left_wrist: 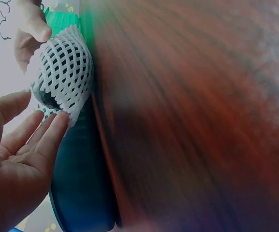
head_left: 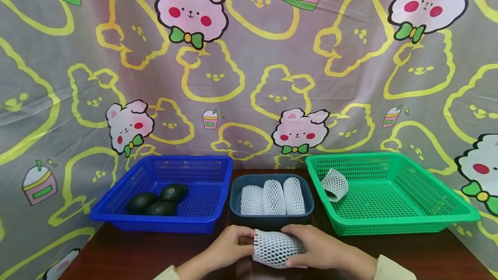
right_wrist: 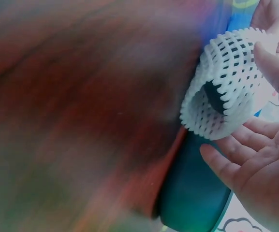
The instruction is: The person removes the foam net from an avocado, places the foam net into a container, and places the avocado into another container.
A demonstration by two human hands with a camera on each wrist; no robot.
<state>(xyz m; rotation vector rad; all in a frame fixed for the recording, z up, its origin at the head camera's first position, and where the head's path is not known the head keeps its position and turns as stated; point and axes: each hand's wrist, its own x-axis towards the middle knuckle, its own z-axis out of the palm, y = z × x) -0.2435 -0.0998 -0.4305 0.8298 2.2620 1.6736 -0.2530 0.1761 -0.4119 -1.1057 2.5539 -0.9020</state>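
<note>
A white foam net sleeve (head_left: 274, 249) is held sideways between both hands, low over the table's front. Inside it sits a dark avocado (right_wrist: 215, 96), which shows through the mesh and at the open ends. My left hand (head_left: 229, 247) pinches the sleeve's left rim between thumb and fingers. Around the right end, my right hand (head_left: 320, 245) grips with its thumb on the near side and fingers on the far side. Three bare avocados (head_left: 173, 192) lie in the blue basket (head_left: 194, 224) at left.
Just behind the hands, a dark blue-grey box (head_left: 272, 219) holds three white net sleeves (head_left: 273, 198). The green basket (head_left: 404, 224) at right contains one net sleeve (head_left: 337, 185) with a dark inside. A patterned curtain (head_left: 249, 77) hangs behind the brown table (head_left: 128, 249).
</note>
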